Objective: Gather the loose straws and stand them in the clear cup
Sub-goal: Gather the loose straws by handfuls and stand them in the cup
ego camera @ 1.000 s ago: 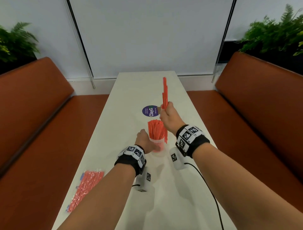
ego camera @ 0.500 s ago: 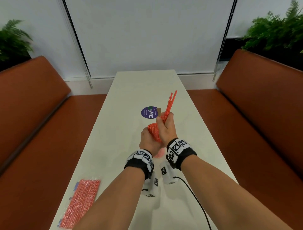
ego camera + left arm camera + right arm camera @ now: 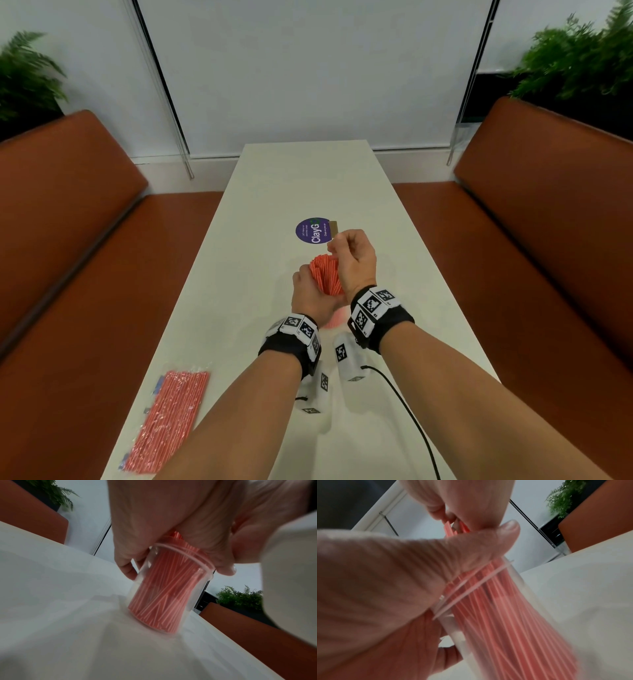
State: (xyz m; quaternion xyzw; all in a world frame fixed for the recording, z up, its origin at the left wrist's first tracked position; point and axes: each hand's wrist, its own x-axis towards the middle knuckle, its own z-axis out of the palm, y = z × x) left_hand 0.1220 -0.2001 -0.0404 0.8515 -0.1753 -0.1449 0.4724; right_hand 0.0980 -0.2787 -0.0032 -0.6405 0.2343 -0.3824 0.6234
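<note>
A clear plastic cup [image 3: 143, 574] stands on the white table [image 3: 274, 192], packed with thin red straws [image 3: 324, 275]. My left hand [image 3: 308, 299] grips the cup near its rim, fingers on one side and thumb on the other. My right hand [image 3: 354, 255] sits curled right over the straw tops. In the right wrist view its fingers pinch a few straws [image 3: 452, 529] at their upper ends, just above the cup's rim [image 3: 467, 585]. In the head view the cup is mostly hidden behind both hands; only its pinkish base [image 3: 337, 320] shows.
A sealed plastic packet of red straws [image 3: 168, 418] lies at the table's near left edge. A round purple sticker [image 3: 312, 230] is just beyond the hands. A black cable [image 3: 404, 407] runs from my right wrist. Brown benches [image 3: 68, 240] flank the table.
My right hand came down from high above the cup with its handful of straws. The straws that stood above the fist have dropped among the others. My left hand stays on the cup.
</note>
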